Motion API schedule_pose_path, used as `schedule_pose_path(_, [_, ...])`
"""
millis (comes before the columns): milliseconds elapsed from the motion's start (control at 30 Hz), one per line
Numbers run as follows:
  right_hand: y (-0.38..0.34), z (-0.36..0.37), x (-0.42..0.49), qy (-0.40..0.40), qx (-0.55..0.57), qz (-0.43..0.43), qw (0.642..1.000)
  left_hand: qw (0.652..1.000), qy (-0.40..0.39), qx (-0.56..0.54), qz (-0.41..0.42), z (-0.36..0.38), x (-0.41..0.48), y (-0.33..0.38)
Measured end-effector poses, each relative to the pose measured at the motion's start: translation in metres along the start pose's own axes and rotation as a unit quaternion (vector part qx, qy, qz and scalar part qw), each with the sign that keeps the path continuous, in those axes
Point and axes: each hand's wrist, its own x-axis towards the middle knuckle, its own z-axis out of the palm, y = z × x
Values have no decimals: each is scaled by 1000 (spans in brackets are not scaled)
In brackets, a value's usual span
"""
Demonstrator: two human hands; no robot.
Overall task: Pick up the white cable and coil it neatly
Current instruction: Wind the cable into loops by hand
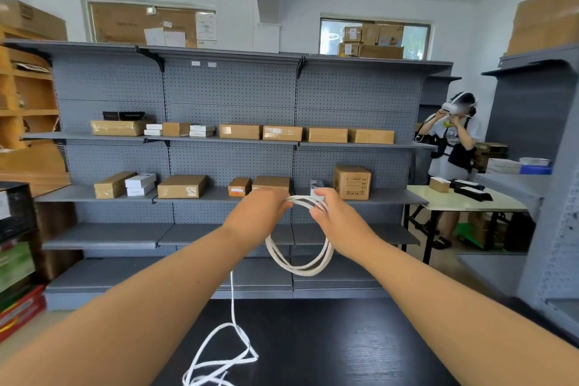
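The left hand (261,208) and right hand (333,216) are both closed on the top of the white cable (299,260), whose formed loops hang toward 6 o'clock. The uncoiled remainder drops to a loose tangle at 6 o'clock on the dark table (344,345). Risk: the tangle appears crossed over itself and may knot or snag when drawn upward, producing uneven loops; a slackened grip could release the turns. The tangle's lower end is cut off by the frame edge; the cable ends and the loop count are not discernible.
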Motion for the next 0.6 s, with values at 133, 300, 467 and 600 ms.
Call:
schedule_pose_path(133, [-5,11,4,-25,-96,-37,994,998,-21,45,27,3,2,1])
schedule_pose_path(300, [-1,16,10,7,-208,-68,976,990,-58,-130,-13,5,-3,-5])
schedule_pose_path(467, [1,13,11,27,-232,-84,969,918,-94,-373,-100,10,-13,-9])
schedule_pose_path(600, [7,8,11,60,-183,-48,980,825,-123,-529,-159,18,-21,-13])
